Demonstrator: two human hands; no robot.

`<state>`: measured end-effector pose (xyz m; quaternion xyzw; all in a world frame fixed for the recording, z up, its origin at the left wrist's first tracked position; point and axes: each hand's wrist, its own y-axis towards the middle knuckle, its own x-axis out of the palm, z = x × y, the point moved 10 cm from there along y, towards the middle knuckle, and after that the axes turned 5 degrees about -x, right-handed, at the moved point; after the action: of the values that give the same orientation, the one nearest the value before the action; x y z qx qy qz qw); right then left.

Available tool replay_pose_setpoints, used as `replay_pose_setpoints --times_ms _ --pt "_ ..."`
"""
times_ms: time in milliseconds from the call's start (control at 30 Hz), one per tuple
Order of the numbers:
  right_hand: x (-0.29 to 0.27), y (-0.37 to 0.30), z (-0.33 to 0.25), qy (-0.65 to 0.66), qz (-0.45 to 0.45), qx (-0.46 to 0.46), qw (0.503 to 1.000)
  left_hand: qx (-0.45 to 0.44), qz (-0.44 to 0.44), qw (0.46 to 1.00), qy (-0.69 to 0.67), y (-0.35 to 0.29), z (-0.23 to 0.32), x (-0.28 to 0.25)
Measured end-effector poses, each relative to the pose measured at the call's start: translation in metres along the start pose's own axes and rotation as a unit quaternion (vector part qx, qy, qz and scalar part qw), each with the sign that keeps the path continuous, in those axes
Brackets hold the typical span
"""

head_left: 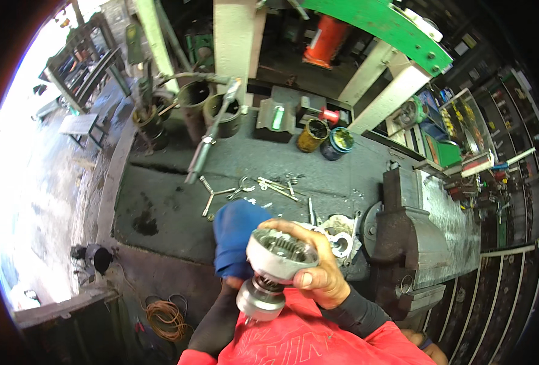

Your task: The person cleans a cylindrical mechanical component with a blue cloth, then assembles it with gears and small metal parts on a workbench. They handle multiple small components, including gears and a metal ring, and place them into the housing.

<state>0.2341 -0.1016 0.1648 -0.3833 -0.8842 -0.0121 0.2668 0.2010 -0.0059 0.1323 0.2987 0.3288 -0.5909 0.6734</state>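
Note:
My right hand grips a metal gear assembly by the rim of its cup, thumb and fingers closed round it. Internal teeth show inside the cup, and below it a narrower shaft leads to a round metal end. Close on its left, a blue cloth covers most of my left hand. That hand holds the cloth, though its fingers are largely hidden. Both are in front of my red shirt, over the near side of the dark workbench. Beyond my right hand lies a light metal housing with round openings.
A three-armed wrench and several spanners lie on the bench. A heavy vise stands at right. Cans and tall containers line the back, beneath a green press frame. Coiled cable hangs lower left.

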Motion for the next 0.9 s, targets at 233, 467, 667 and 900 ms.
replay_pose_setpoints --times_ms 233,467,667,900 --pt "-0.131 0.008 -0.124 -0.181 0.127 -0.252 0.942 -0.086 -0.048 0.988 0.117 -0.037 -0.006 -0.030" --pt "-0.335 0.051 -0.048 -0.419 0.307 -0.106 0.848 -0.166 0.004 0.980 0.111 -0.073 -0.039 -0.046" --pt "-0.414 0.049 0.016 -0.482 0.370 0.026 0.794 -0.247 0.051 0.964 0.090 -0.117 -0.075 -0.053" --pt "-0.391 0.072 -0.010 -0.714 0.297 0.206 0.599 -0.287 0.099 0.951 0.064 -0.156 -0.111 -0.060"
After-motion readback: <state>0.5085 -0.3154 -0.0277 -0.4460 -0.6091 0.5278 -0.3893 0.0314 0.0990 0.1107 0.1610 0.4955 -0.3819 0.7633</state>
